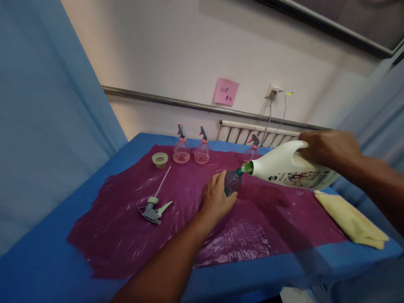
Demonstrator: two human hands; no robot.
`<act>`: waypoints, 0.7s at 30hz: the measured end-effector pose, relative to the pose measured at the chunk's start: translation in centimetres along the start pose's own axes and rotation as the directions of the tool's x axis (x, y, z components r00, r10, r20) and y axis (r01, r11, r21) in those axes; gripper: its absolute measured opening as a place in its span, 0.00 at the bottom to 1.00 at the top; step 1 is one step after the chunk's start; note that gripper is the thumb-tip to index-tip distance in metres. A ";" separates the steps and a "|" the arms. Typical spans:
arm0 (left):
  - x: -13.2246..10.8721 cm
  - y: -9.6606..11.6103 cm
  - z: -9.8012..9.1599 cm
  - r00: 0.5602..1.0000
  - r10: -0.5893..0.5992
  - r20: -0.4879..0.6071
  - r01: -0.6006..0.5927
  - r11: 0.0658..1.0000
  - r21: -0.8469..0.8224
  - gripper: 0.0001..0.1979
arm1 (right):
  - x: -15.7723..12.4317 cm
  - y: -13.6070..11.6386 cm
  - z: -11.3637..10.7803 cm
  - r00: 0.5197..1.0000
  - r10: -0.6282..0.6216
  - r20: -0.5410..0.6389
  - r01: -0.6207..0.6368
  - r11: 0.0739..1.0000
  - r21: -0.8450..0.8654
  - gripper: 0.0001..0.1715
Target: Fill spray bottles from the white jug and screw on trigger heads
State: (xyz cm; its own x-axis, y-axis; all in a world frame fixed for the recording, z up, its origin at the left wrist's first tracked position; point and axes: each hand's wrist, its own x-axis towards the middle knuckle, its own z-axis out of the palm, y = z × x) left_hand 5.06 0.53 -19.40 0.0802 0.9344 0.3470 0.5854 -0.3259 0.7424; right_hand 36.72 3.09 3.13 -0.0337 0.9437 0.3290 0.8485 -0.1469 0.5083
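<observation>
My left hand (pixel 218 195) is wrapped round a dark translucent spray bottle body (pixel 232 182), which has no sprayer on its neck. With my right hand (pixel 330 147) I grip the handle of a large cream-white jug (pixel 287 166), tilted so its green-lined spout (pixel 248 168) points at the bottle's mouth. Whether liquid is running between them I cannot make out. Left of my hands lies a grey trigger sprayer head (pixel 151 212) with its dip tube. Beyond it stands a small pale green cap (pixel 160 160).
Two spray bottles (pixel 181 150) with pink liquid stand at the back, and another spray bottle (pixel 251 152) is partly behind the jug. A maroon plastic sheet (pixel 120 227) covers the blue table (pixel 47 261). At right lies a folded yellow cloth (pixel 352 219). Blue curtains (pixel 53 84) hang at both sides.
</observation>
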 end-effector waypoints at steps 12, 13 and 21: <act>-0.2 -0.1 0.1 1.000 0.022 -0.021 -0.022 1.000 -0.010 0.43 | 0.1 0.1 0.2 1.000 -0.010 -0.013 0.010 0.999 -0.032 0.21; -0.1 -0.1 0.1 1.000 0.023 -0.021 -0.023 1.000 -0.011 0.43 | 0.0 0.2 0.2 1.000 -0.011 -0.014 0.011 0.999 -0.031 0.21; -0.2 0.1 -0.1 1.000 0.018 -0.012 -0.019 1.000 -0.021 0.42 | 0.1 0.3 0.5 1.000 -0.008 -0.018 0.008 1.000 -0.010 0.21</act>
State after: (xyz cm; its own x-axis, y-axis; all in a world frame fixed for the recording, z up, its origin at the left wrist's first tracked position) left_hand 5.03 0.33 -19.35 0.0810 0.9265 0.3675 0.5667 -0.3462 0.7477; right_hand 37.23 3.30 2.96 -0.0502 0.9395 0.3389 0.8427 -0.1423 0.5193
